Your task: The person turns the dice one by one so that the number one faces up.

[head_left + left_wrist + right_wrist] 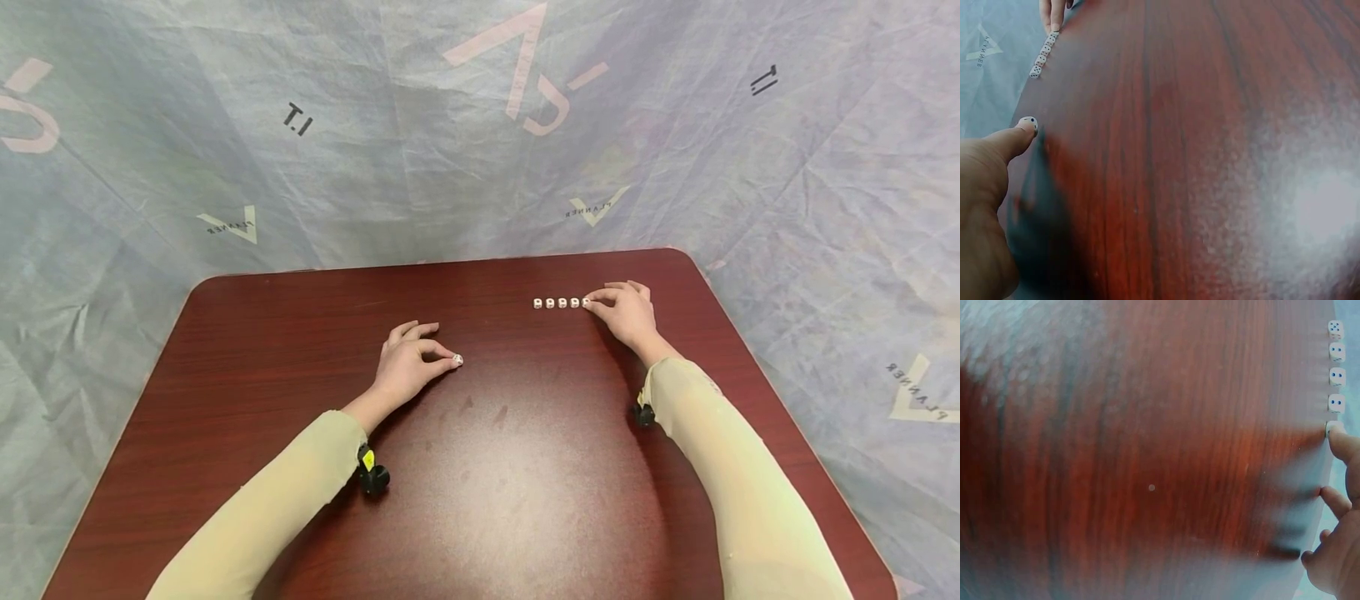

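Note:
Several white dice (pixel 562 303) stand in a straight, spaced row near the far edge of the table. At the row's right end my right hand (pixel 628 315) pinches the last die (pixel 586 302) between thumb and finger. The right wrist view shows that die (pixel 1330 429) mostly covered by the thumb, with dark pips on the neighbouring die (pixel 1336 403). Nearer and to the left, my left hand (pixel 405 362) pinches another die (pixel 457 360) by its fingertips, over the table's middle. In the left wrist view this die (pixel 1030 122) sits at the thumb's tip.
The dark red wooden table (pixel 300 317) has rounded corners. Grey printed cloth (pixel 420 150) hangs behind it and along the sides. Black wrist cameras (pixel 373 479) hang below both sleeves. A bright glare lies on the near part of the tabletop.

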Action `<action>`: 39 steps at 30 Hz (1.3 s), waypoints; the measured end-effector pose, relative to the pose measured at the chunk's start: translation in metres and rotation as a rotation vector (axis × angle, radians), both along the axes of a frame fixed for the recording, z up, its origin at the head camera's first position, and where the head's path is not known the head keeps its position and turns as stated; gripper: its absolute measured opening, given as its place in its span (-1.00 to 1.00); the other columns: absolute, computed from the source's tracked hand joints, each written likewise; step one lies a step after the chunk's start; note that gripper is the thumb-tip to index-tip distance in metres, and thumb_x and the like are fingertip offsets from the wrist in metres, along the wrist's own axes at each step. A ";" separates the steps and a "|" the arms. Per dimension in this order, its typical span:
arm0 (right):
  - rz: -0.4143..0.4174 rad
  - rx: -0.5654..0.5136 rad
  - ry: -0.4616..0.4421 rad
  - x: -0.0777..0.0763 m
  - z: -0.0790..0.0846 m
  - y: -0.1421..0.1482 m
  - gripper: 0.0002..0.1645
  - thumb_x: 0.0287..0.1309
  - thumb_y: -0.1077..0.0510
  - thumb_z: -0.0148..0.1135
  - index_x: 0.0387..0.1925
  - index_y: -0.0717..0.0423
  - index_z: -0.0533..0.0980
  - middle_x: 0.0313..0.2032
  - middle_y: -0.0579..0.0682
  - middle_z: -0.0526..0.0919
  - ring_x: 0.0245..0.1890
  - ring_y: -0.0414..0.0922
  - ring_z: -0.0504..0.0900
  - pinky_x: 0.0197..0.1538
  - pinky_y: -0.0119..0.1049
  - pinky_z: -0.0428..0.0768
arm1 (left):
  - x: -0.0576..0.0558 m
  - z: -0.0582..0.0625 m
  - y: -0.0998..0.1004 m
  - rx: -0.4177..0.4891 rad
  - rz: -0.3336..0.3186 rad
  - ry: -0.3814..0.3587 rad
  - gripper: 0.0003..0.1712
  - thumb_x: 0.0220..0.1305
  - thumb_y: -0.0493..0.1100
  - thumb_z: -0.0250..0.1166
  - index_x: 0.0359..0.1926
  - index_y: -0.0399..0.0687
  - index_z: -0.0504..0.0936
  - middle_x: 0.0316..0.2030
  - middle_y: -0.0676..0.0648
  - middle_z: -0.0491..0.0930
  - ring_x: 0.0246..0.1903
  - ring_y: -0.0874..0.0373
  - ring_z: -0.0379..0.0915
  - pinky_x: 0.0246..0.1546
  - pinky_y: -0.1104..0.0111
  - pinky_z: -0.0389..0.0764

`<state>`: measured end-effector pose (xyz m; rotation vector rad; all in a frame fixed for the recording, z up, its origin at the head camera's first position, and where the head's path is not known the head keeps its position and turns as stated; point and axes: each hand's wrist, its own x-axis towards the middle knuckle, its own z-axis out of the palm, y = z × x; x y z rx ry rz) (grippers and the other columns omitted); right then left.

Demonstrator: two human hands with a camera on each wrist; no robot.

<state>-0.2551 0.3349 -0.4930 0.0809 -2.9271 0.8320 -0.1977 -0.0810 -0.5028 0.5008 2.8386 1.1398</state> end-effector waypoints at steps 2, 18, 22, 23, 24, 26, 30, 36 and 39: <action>-0.003 -0.003 0.000 0.000 0.000 0.000 -0.69 0.40 -0.01 0.31 -0.01 0.07 0.74 0.30 0.28 0.50 0.48 0.37 0.03 0.40 0.43 0.01 | 0.000 -0.001 -0.001 -0.013 -0.003 0.004 -0.87 0.25 0.15 0.48 -0.26 0.33 0.84 0.44 0.01 0.37 0.52 -0.02 -0.09 0.48 -0.14 -0.06; -0.011 -0.004 -0.012 -0.001 -0.002 0.000 -0.69 0.41 -0.02 0.30 0.00 0.05 0.74 0.34 0.27 0.46 0.48 0.37 0.00 0.38 0.47 0.02 | 0.000 0.000 -0.008 -0.128 -0.034 0.087 -0.83 0.30 0.16 0.44 -0.18 0.31 0.84 0.42 -0.01 0.40 0.51 -0.10 -0.03 0.48 -0.10 0.02; -0.010 -0.004 -0.007 -0.001 -0.003 0.000 -0.70 0.40 -0.01 0.31 -0.01 0.06 0.74 0.33 0.27 0.47 0.48 0.37 0.01 0.38 0.46 0.03 | 0.001 -0.001 -0.010 -0.139 -0.031 0.087 -0.82 0.31 0.16 0.43 -0.17 0.30 0.84 0.41 0.00 0.41 0.51 -0.07 -0.01 0.47 -0.09 0.05; -0.009 -0.004 -0.007 -0.001 -0.003 0.000 -0.70 0.40 -0.01 0.31 0.00 0.06 0.74 0.33 0.27 0.47 0.48 0.37 0.01 0.38 0.46 0.03 | 0.001 -0.001 -0.010 -0.140 -0.031 0.088 -0.82 0.31 0.16 0.43 -0.17 0.30 0.84 0.41 0.00 0.41 0.51 -0.08 -0.01 0.47 -0.10 0.06; -0.011 -0.006 -0.008 -0.001 -0.003 0.000 -0.70 0.40 -0.01 0.31 0.00 0.06 0.74 0.33 0.27 0.47 0.48 0.37 0.00 0.39 0.46 0.02 | 0.001 -0.002 -0.011 -0.143 -0.032 0.088 -0.82 0.31 0.16 0.43 -0.16 0.30 0.84 0.41 0.00 0.41 0.51 -0.07 -0.01 0.47 -0.10 0.06; -0.010 -0.006 -0.010 -0.001 -0.002 0.001 -0.70 0.40 -0.01 0.30 0.00 0.05 0.74 0.34 0.28 0.46 0.48 0.37 0.00 0.39 0.46 0.02 | 0.002 -0.002 -0.011 -0.147 -0.031 0.089 -0.81 0.32 0.16 0.42 -0.15 0.30 0.84 0.41 0.00 0.41 0.50 -0.08 0.00 0.46 -0.10 0.07; -0.010 -0.005 -0.010 0.000 -0.002 0.001 -0.70 0.41 -0.01 0.30 0.00 0.05 0.73 0.34 0.28 0.45 0.49 0.38 -0.01 0.40 0.45 0.01 | 0.003 0.000 -0.011 -0.160 -0.033 0.090 -0.81 0.32 0.15 0.42 -0.13 0.29 0.83 0.41 0.00 0.41 0.50 -0.08 0.01 0.45 -0.09 0.10; -0.004 -0.002 -0.017 0.000 -0.001 0.001 -0.69 0.42 -0.02 0.29 0.01 0.05 0.73 0.34 0.29 0.45 0.48 0.39 -0.01 0.41 0.45 -0.01 | 0.005 0.001 -0.013 -0.173 -0.034 0.097 -0.80 0.33 0.14 0.42 -0.11 0.27 0.83 0.41 -0.01 0.41 0.49 -0.08 0.03 0.43 -0.09 0.13; -0.005 -0.002 -0.017 0.000 -0.001 0.000 -0.70 0.41 -0.02 0.30 0.00 0.05 0.74 0.34 0.28 0.46 0.48 0.38 -0.01 0.40 0.45 0.00 | 0.004 0.001 -0.015 -0.179 -0.032 0.097 -0.77 0.33 0.16 0.42 -0.09 0.27 0.83 0.41 -0.01 0.41 0.49 -0.09 0.02 0.43 -0.10 0.14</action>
